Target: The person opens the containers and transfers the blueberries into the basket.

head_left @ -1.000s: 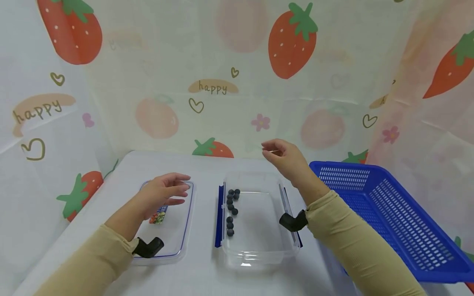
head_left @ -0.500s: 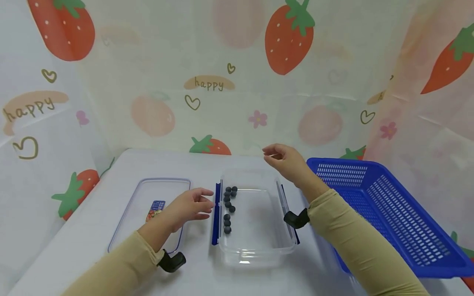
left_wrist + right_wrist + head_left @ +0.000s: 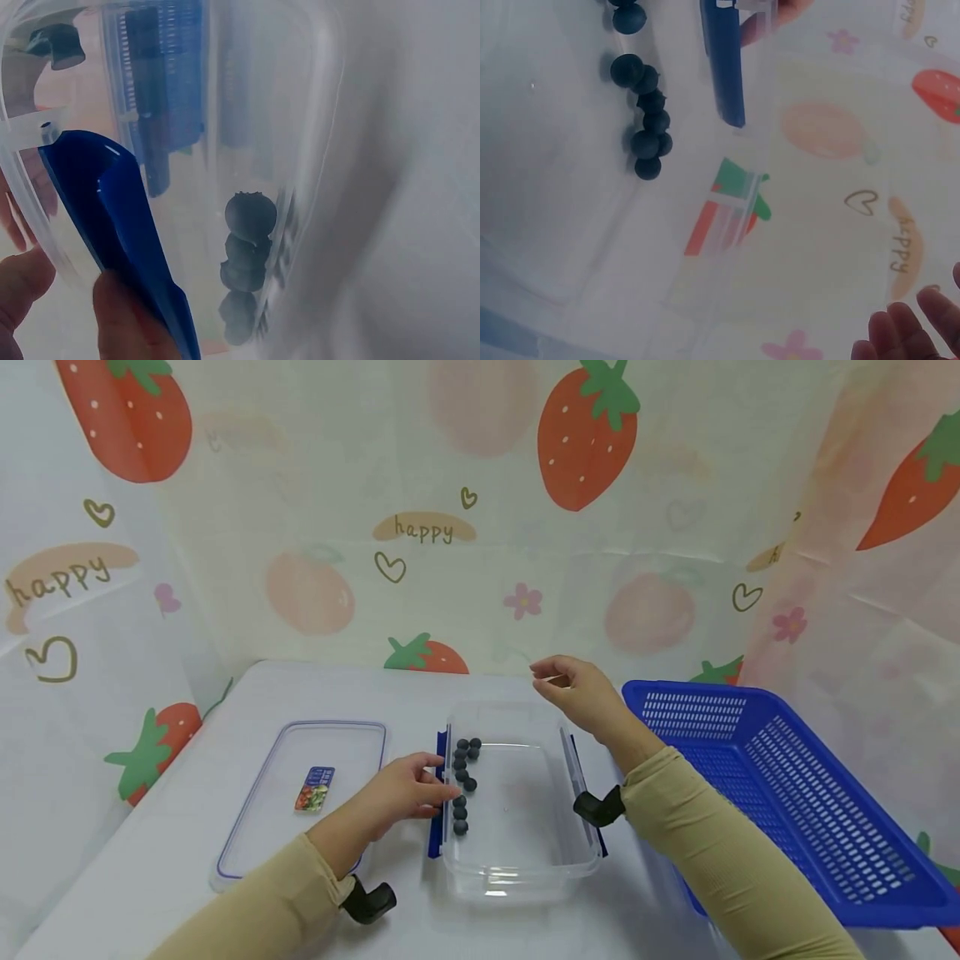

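Observation:
A clear plastic food container (image 3: 525, 810) stands on the white table, with several blueberries (image 3: 461, 774) in a line along its left side. My left hand (image 3: 401, 789) is at the container's left wall, its thumb over the rim. In the left wrist view, a fingertip (image 3: 127, 319) touches the blue latch (image 3: 116, 195), while the thumb lies across the rim from it. My right hand (image 3: 581, 693) hovers above the container's back right corner, holding nothing; several extended fingers (image 3: 900, 330) show in the right wrist view.
Left of the container lies its clear lid (image 3: 262, 793), bearing a colourful label (image 3: 314, 789). A blue plastic basket (image 3: 825, 793) takes up the right side of the table. Behind hangs a strawberry-print curtain (image 3: 337, 460).
My left hand has moved right from above the lid to the container's left rim and latch. The right hand stays nearly in place, slightly lower. The head view has shifted slightly.

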`<state>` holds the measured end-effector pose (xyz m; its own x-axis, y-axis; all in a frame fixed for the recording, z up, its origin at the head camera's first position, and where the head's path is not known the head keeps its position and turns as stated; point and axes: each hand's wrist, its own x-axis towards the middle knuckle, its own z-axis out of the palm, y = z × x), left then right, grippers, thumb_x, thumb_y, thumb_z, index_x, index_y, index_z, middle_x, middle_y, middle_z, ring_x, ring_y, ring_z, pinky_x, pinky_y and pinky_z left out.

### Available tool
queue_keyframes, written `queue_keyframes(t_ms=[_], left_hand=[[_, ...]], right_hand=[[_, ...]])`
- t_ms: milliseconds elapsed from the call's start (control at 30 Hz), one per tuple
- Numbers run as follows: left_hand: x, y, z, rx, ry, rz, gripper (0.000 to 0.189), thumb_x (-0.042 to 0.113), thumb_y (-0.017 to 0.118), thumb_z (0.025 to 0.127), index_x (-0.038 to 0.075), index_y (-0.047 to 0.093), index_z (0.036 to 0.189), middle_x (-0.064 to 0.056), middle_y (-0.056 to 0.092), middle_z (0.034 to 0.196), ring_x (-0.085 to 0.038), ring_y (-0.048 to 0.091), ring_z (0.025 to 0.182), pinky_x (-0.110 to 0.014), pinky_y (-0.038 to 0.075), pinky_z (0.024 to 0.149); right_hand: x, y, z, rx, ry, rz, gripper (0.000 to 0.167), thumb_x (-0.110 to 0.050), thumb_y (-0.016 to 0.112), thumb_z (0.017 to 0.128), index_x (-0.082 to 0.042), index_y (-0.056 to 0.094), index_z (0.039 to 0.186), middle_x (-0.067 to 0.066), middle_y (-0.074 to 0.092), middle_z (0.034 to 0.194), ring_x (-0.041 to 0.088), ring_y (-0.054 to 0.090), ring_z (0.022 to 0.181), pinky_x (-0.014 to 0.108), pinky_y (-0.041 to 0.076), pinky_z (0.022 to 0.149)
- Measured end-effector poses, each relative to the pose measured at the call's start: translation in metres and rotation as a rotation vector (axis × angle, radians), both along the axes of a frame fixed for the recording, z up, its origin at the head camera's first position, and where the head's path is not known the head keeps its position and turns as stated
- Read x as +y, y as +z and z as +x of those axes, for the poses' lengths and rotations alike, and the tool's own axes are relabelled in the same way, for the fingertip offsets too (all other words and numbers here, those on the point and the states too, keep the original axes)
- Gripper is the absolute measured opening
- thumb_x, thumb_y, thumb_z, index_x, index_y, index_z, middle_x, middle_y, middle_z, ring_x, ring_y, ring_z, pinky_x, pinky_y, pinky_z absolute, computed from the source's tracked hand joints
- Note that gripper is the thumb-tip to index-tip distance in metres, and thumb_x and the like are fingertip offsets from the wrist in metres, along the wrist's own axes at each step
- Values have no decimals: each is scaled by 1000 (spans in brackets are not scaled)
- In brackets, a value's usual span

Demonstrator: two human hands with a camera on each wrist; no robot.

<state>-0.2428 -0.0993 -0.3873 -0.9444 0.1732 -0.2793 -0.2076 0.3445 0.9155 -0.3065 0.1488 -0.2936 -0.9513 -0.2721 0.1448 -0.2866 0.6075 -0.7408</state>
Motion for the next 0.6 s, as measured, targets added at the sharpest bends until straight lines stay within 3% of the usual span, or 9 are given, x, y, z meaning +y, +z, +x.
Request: queue_keyframes(t_ms=[600], left_hand=[[5, 6, 5, -26, 19, -7, 64, 20, 71, 79, 10, 40, 134, -10, 60, 92, -18, 61, 78, -30, 55, 68]], right_hand=[[-17, -7, -2, -13, 36, 6, 28, -22, 58, 90, -14, 59, 117, 4, 60, 112, 21, 55, 105, 38, 48, 88]])
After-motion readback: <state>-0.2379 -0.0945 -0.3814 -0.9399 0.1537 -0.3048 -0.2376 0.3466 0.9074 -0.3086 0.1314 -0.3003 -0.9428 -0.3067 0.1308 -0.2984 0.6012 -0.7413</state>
